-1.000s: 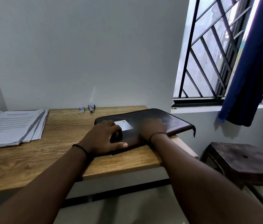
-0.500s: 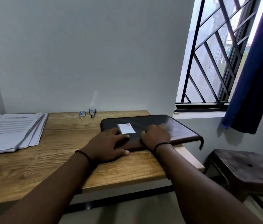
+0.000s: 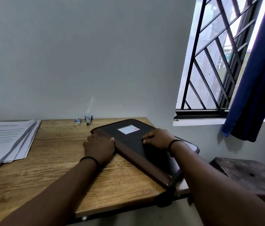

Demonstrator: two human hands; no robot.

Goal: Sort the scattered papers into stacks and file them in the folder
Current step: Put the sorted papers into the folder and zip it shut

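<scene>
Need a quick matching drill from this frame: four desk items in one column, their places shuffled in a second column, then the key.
Things:
1. folder
2. paper stack
3. stapler
4. curtain

Places:
A. far left of the desk
B. hanging at the right side of the window
C. back edge of the desk, by the wall
D. right end of the desk, under both hands

Pairs: 1-D, 2-A, 3-C, 4-B

The left hand holds the folder's left edge; the right hand rests on its cover.
</scene>
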